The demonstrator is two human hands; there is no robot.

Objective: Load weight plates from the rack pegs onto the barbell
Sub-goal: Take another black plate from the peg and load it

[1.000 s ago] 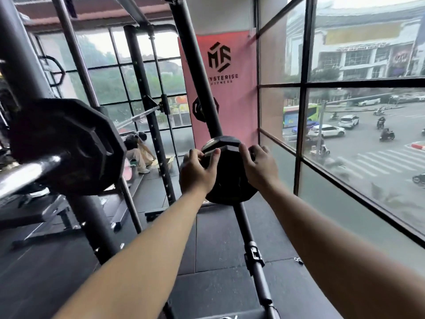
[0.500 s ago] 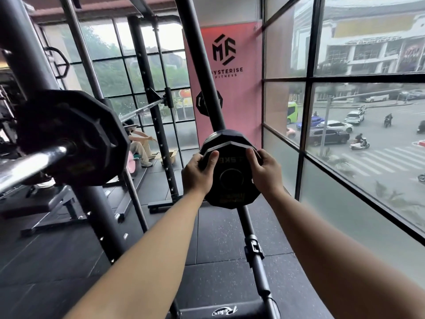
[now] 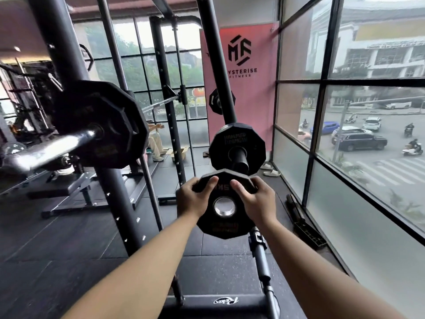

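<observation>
Both hands, left hand [image 3: 192, 199] and right hand [image 3: 257, 201], fingers clamped on a small weight plate [image 3: 224, 204] at frame centre, clear of the rack peg [image 3: 240, 158]; it should travel level toward the barbell sleeve [image 3: 53, 147] at left.

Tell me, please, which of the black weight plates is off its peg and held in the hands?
The small plate with the bare steel-ringed hole, gripped by the left hand and right hand. The other plates sit on a peg or the barbell.

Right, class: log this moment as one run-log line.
phase: plate off peg | hands: left, right grip small plate | peg: one plate left | barbell: one plate on
</observation>
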